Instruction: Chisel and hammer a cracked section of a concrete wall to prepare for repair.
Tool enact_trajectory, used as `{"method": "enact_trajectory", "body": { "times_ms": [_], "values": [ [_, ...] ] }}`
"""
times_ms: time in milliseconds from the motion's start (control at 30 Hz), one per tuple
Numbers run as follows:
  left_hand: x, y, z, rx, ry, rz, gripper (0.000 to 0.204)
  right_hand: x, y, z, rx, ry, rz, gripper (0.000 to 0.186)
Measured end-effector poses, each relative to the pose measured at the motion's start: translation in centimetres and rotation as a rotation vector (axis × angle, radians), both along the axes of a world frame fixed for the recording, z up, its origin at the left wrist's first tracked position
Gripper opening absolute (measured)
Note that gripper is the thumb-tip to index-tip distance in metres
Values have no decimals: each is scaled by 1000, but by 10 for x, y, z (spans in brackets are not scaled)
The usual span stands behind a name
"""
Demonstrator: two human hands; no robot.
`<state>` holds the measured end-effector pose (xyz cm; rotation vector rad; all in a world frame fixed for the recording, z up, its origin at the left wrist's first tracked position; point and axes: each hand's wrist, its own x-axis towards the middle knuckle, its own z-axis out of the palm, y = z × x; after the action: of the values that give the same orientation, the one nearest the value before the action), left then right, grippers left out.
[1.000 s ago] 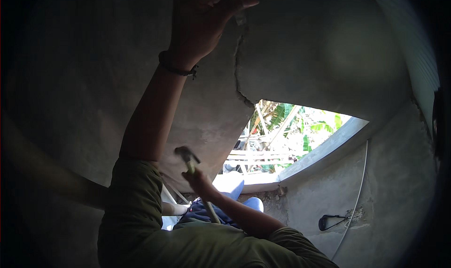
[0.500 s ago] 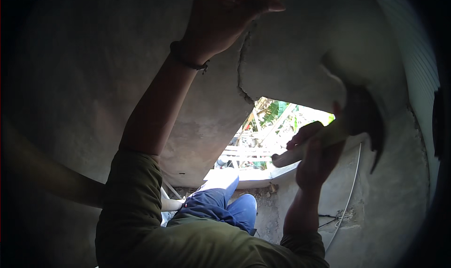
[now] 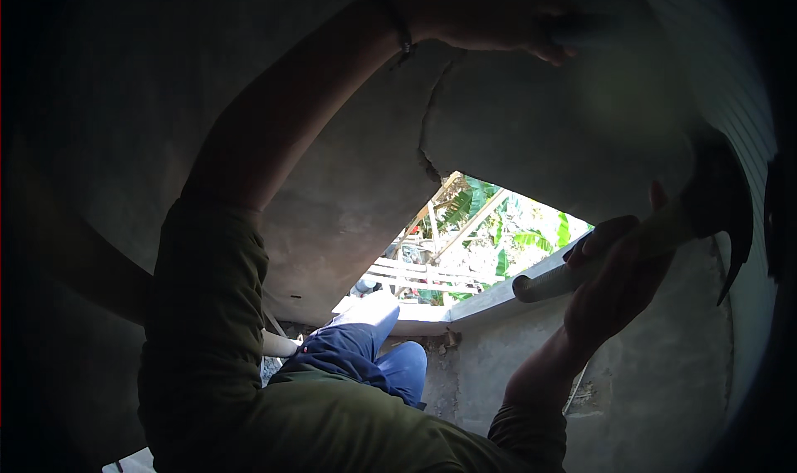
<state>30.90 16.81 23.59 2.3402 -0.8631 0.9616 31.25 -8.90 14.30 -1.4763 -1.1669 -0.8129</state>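
My right hand is wrapped round the pale handle of a claw hammer, whose dark curved head points up and to the right. High in the view, my left hand reaches rightward along the grey wall, with a dark band on its wrist. Its fingers are closed around a dark, blurred object too dim to name. The hammer head is below and to the right of that hand, apart from it.
A crack runs down the wall to the corner of a bright opening, through which leaves and poles show. A ridged pale panel edges the right side. My legs are below, beside a thin cable.
My left hand has moved right along the wall with the thing it holds. My right hand and the hammer have also shifted right, and the view has moved slightly.
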Motion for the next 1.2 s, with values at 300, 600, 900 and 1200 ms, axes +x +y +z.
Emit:
{"method": "enact_trajectory", "body": {
  "times_ms": [300, 600, 900, 1200],
  "values": [
    [-4, -15, 6, 91, 216, 35, 24, -7, -13, 11, -5, -114, -348, 48],
    [-25, -17, 7, 107, 238, -115, 13, 3, -26, -4, -79, -108, -525, 38],
    [-20, -25, 4, 130, 328, 9, 16, -6, -28, -6, 97, -163, -238, 31],
    [-19, -27, 14, 153, 355, 12, 18, -3, -32, -2, 232, -17, 166, 22]
  ]
}}
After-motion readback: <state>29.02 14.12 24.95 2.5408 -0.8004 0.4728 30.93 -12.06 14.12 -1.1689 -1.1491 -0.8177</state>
